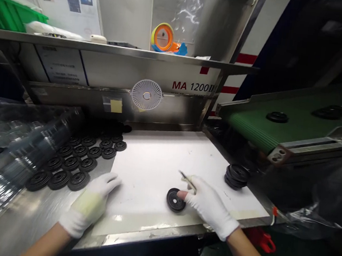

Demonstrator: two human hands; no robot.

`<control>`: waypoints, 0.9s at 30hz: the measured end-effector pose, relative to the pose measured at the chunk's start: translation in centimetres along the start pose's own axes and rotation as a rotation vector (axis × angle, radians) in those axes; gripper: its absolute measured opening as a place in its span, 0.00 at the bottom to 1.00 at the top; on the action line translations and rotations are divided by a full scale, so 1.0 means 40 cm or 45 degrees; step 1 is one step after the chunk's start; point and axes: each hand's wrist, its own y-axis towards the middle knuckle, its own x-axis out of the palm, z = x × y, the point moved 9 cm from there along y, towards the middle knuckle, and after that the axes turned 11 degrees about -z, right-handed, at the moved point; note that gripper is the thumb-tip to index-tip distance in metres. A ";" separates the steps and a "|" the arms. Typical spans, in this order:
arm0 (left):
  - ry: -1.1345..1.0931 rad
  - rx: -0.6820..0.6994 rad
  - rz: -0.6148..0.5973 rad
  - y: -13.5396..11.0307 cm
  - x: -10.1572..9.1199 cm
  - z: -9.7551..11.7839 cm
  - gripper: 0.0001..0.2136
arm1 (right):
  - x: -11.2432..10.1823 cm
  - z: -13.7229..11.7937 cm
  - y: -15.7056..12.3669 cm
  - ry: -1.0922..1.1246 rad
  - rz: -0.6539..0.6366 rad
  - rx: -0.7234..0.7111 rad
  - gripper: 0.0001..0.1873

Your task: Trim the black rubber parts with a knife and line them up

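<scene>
R hand point(205, 196) grasping thin tool point(188, 180), thumb at edge of blk disc point(171, 198) over white sheet point(156, 155); can't tell if disc's pinched too, bit blurry. L hand point(95, 197) released, fingers extended at sheet's L edge, nr disc rows point(71, 163). Blk stack point(236, 176) sheet's R side.

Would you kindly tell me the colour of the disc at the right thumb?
The disc is black, best seen in the head view.
</scene>
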 end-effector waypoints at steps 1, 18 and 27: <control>0.031 -0.003 -0.060 -0.009 0.020 -0.015 0.19 | 0.024 0.026 0.009 -0.006 -0.042 0.037 0.12; -2.251 -0.721 -0.006 0.119 0.167 0.186 0.16 | 0.101 -0.161 0.057 0.125 -0.003 -0.268 0.05; -3.205 -0.721 0.140 0.069 0.199 0.245 0.10 | 0.046 -0.138 -0.073 0.321 0.125 -0.278 0.12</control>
